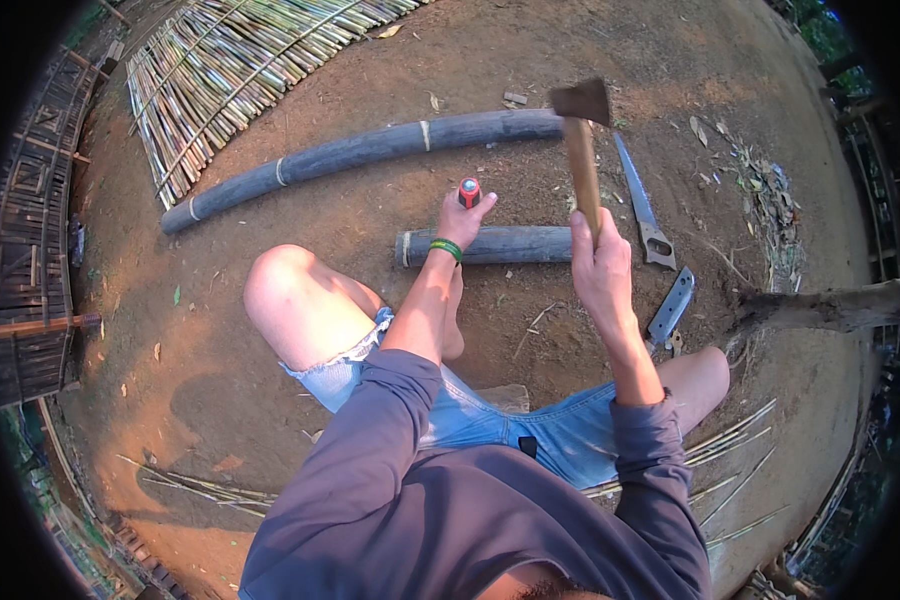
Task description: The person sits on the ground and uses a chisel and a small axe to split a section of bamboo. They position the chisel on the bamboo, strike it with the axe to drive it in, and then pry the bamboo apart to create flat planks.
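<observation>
My left hand is closed round a tool with a red-and-black handle, its pale round end facing up. The tool's lower part is hidden behind the hand. This hand is above the short, dark bamboo piece on the ground. My right hand grips the wooden shaft of a hatchet, raised with its dark metal head uppermost. The right hand covers part of the bamboo's right end. Whether the tool's tip touches the bamboo cannot be seen.
A long bamboo pole lies beyond the short piece. To the right are a handsaw and a broad grey blade. Thin canes form a tied mat at the far left. A wooden post stands at right.
</observation>
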Available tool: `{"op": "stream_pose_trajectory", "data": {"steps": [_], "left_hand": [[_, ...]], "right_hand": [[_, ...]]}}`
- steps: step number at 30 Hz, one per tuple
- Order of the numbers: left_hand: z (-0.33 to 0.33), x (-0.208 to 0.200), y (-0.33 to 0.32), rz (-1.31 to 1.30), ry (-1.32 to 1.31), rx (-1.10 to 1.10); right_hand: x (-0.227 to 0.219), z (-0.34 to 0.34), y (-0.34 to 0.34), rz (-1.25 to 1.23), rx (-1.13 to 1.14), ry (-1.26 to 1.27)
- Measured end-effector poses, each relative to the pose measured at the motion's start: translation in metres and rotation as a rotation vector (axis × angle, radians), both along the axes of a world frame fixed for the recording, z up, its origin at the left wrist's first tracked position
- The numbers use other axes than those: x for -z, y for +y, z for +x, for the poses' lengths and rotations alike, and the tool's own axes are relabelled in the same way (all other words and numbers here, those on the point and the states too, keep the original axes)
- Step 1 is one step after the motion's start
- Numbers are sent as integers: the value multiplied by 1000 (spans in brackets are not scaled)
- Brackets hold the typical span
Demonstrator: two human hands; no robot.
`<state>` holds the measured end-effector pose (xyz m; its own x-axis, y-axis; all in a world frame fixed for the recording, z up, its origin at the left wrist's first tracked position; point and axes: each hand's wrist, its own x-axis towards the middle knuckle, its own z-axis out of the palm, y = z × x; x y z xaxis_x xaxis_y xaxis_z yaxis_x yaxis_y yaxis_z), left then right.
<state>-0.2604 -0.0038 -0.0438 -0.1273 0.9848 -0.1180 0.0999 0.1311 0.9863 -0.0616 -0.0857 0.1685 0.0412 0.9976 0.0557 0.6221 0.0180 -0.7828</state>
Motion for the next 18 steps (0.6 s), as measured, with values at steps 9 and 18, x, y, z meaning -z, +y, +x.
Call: {"op": "stream_pose_trajectory", "data": {"steps": [9,18], "left_hand": [[14,1,12,-4,13,-140],[35,-13,-26,179,42,-301]], "right_hand": [[258,91,-50,-468,976,-234],[249,71,-35,-89,687,-440]]}}
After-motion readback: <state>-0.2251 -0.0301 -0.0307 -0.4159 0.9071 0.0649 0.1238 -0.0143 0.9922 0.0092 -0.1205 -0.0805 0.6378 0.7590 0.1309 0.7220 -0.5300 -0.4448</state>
